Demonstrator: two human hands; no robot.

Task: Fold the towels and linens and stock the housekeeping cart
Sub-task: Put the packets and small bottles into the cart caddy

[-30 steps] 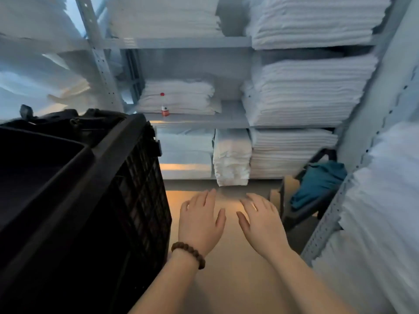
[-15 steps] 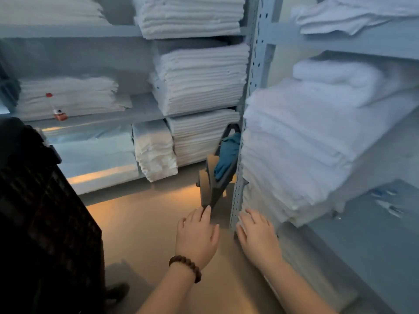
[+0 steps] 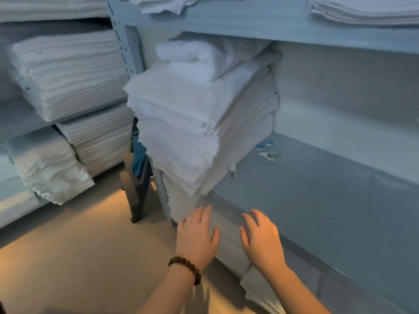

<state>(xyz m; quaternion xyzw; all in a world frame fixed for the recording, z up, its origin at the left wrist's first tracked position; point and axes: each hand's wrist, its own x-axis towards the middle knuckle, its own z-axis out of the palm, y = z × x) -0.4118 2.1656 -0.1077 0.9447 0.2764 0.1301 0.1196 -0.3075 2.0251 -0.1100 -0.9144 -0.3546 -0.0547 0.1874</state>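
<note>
From where I stand, the left hand (image 3: 197, 236) and right hand (image 3: 260, 241) hover spread and empty by the low linens (image 3: 226, 245) under the right shelf (image 3: 317, 189). Stocking looks barely begun, and no cart is in sight.

Hotel-type linen store: metal shelving (image 3: 127, 53) on two walls, stacked with folded white linens (image 3: 192, 114).

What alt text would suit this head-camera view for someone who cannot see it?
The left hand, wearing a bead bracelet, and right hand hover open near low-shelf linens, beneath a tall stack of folded white towels.
</note>
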